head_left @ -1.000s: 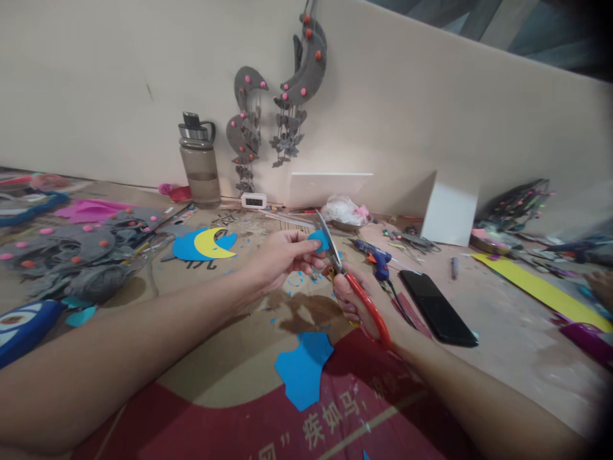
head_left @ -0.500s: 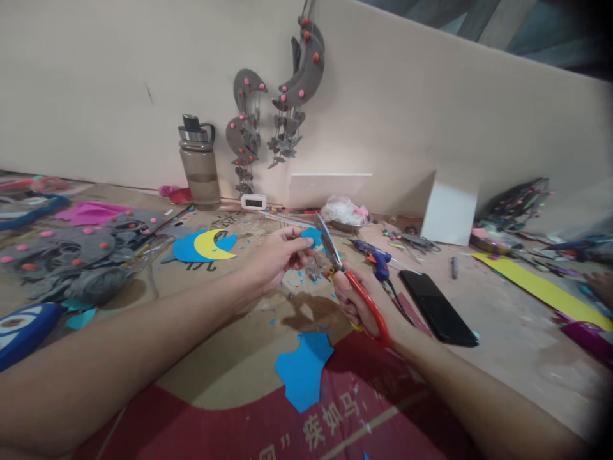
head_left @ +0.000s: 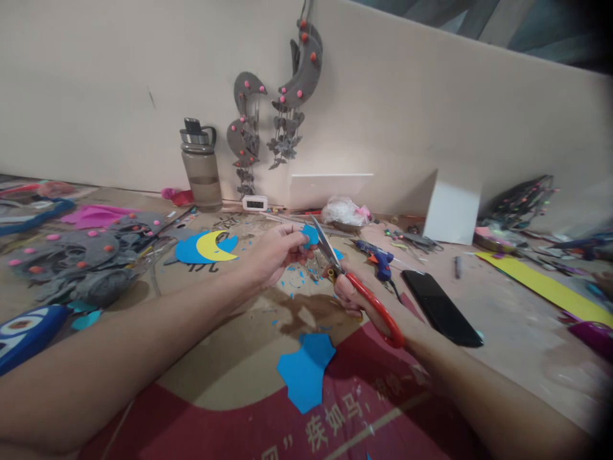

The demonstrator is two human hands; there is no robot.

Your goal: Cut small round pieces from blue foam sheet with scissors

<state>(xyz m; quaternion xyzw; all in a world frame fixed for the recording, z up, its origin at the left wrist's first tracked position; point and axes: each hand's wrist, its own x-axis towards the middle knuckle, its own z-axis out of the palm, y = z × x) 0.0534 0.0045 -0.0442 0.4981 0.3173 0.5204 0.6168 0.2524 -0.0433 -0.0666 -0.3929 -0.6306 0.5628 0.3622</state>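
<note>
Between thumb and fingers, my left hand pinches a small blue cut-out piece. My right hand is closed round the red handles of a pair of scissors, whose blades point up and away, right beside the blue piece. Whether the blades touch it I cannot tell. Below the hands a larger blue offcut with scalloped edges lies on the printed cardboard. Small blue scraps are scattered under my hands. To the left, a yellow crescent lies on blue shapes.
A water bottle and a small digital clock stand by the wall. On the right are a blue glue gun, a black phone and a yellow strip. Grey felt pieces are heaped left. Moon ornaments hang behind.
The blue piece has turned in my left fingers and shows a different outline. My right hand with the scissors has shifted slightly, its handles a little further right. The view has moved slightly.
</note>
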